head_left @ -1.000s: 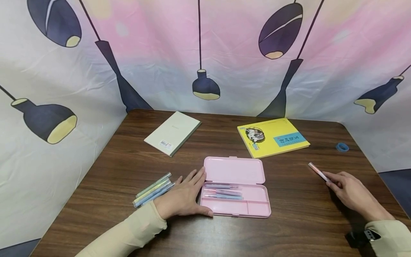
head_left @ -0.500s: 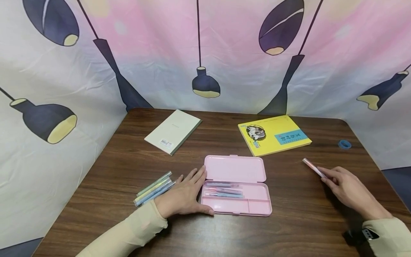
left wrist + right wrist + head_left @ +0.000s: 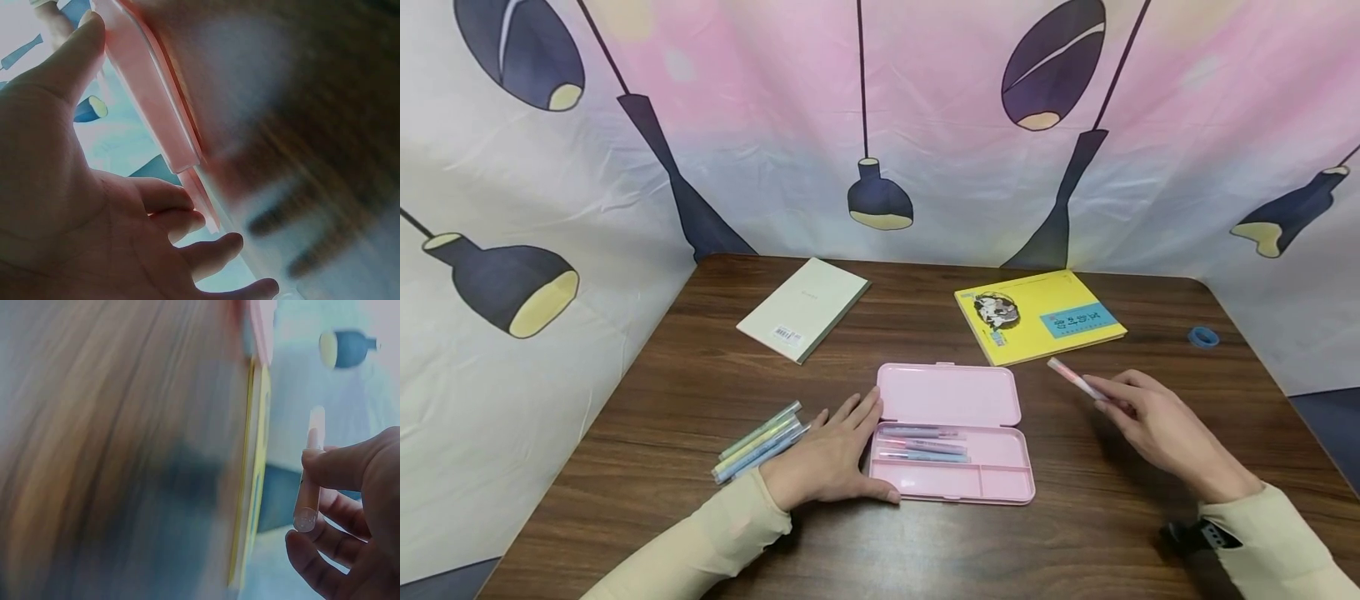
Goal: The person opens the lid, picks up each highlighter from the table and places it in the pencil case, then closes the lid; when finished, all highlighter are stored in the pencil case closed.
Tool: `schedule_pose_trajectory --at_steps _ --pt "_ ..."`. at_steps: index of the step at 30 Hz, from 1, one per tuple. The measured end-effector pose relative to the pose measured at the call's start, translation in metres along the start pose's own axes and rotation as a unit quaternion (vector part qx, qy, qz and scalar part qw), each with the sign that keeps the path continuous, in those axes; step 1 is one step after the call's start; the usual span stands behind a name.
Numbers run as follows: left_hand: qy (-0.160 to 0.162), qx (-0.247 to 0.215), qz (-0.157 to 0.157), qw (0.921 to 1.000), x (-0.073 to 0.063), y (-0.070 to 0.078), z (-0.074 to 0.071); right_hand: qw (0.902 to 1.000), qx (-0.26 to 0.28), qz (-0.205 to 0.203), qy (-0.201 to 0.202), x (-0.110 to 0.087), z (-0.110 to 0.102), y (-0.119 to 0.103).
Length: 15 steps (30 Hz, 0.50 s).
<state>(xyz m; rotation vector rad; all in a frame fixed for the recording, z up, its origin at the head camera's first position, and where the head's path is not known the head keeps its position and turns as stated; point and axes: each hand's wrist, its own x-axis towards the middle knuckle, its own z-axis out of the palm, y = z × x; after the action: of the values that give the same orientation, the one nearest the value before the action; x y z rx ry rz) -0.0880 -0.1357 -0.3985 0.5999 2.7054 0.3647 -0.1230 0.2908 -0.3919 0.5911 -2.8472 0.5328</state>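
Observation:
An open pink pencil case (image 3: 949, 481) lies on the wooden table, its lid (image 3: 949, 395) folded back. Several pens (image 3: 922, 446) lie in its long rear compartment; the front compartments hold nothing. My left hand (image 3: 827, 458) rests along the case's left side, fingers straight, thumb at the front corner; the left wrist view shows the thumb (image 3: 81, 50) at the case's edge. To the right, my right hand (image 3: 1157, 425) pinches an orange-and-white marker (image 3: 1075, 379) between thumb and fingers, its clear end pointing up and left. The right wrist view shows this marker (image 3: 309, 481) held above the table.
Several markers (image 3: 760, 442) in green, yellow and blue lie bunched left of my left hand. Behind are a pale notebook (image 3: 805, 308) and a yellow book (image 3: 1037, 317). A blue tape roll (image 3: 1203, 337) sits at the far right. A printed cloth (image 3: 775, 125) hangs behind the table.
My right hand has moved left with the marker, toward the pencil case. My left hand has stayed at the case's side.

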Motion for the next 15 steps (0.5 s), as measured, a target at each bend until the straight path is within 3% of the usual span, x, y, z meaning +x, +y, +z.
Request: schedule_pose_trajectory --at_steps 6,15 --pt "0.001 -0.002 -0.003 1.0000 0.000 0.000 0.001 0.9992 0.018 -0.032 -0.018 0.017 0.003 -0.035" --pt "0.000 -0.002 -0.002 1.0000 -0.001 0.000 0.000 0.9880 0.044 -0.143 -0.041 0.035 0.021 -0.079"
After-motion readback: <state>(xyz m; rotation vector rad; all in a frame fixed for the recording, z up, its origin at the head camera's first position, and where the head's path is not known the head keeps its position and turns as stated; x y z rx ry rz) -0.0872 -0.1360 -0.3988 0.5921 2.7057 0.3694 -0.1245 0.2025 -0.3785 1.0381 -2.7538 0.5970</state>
